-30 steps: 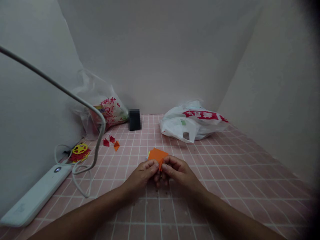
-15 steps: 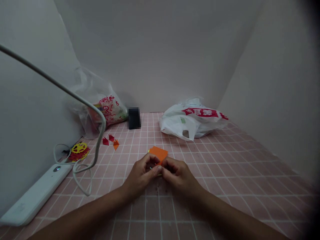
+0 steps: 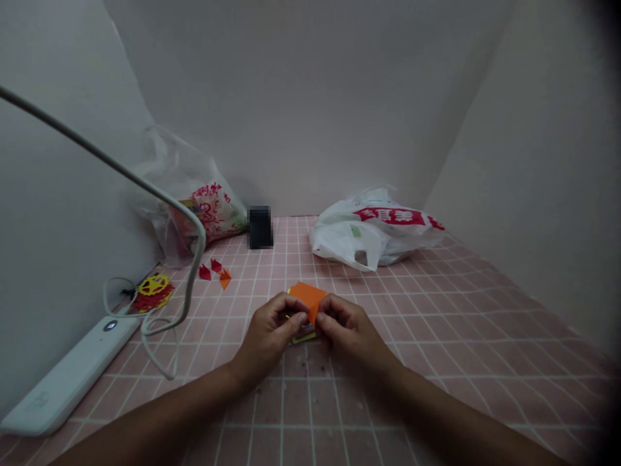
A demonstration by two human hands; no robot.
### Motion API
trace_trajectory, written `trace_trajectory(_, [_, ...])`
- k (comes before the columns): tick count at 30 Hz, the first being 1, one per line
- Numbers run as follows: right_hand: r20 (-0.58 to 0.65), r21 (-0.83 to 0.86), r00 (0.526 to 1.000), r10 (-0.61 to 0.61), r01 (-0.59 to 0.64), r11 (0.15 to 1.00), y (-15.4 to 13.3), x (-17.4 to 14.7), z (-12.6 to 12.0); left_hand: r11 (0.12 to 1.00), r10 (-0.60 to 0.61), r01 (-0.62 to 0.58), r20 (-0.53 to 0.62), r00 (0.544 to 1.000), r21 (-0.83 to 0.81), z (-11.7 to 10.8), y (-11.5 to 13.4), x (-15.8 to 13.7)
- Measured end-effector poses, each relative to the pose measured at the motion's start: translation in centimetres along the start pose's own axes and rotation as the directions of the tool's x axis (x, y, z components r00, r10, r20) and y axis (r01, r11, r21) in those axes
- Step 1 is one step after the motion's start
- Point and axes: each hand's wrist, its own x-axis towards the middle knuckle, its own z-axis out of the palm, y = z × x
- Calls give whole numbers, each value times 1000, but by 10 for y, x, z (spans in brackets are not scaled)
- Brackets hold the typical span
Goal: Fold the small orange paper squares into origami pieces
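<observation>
An orange sheet of paper [image 3: 309,294] lies between my two hands, its lower part covered by the fingers. My left hand [image 3: 275,323] pinches its near left side between thumb and curled fingers. On the other side my right hand [image 3: 345,321] grips the near right edge the same way. Just below the fingertips a yellowish paper edge [image 3: 304,337] shows on the surface. Farther left lie small folded paper pieces: two red ones [image 3: 210,268] and an orange one [image 3: 225,279].
A power strip [image 3: 68,375] with a looping cable [image 3: 187,291] runs along the left wall. Behind it are red and yellow paper cutouts [image 3: 154,292]. Plastic bags stand back left [image 3: 208,213] and back right [image 3: 373,233]. A dark blurred object [image 3: 261,228] stands near the back wall.
My hands have moved slightly apart, the left one to the left. More of the yellowish paper below them now shows. The orange paper stays in both hands.
</observation>
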Motion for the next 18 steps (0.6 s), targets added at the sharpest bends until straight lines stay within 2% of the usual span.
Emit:
trace_trajectory(2, [5,-7,1000,-5,5,1000,0,1,0,1000,-4,4,5,1000,12,0,0,0])
trace_trajectory(8, [-29,-179,993,-113,106,978,-1,0,0,998,-5,4,24,1000,61,0,-1,0])
trace_trajectory(12, [-24,-151,995,-98,93,984,0,0,0,997,22,-21,-5,1000,73,0,-3,0])
trace_trajectory(15, [-20,-124,997,-75,72,990,2,1,-1,1000,-16,16,-16,1000,1,1,-2,0])
trace_trajectory(18, [-30,-174,995,-96,89,981,3,0,-1,999,-34,34,12,999,-17,1,0,0])
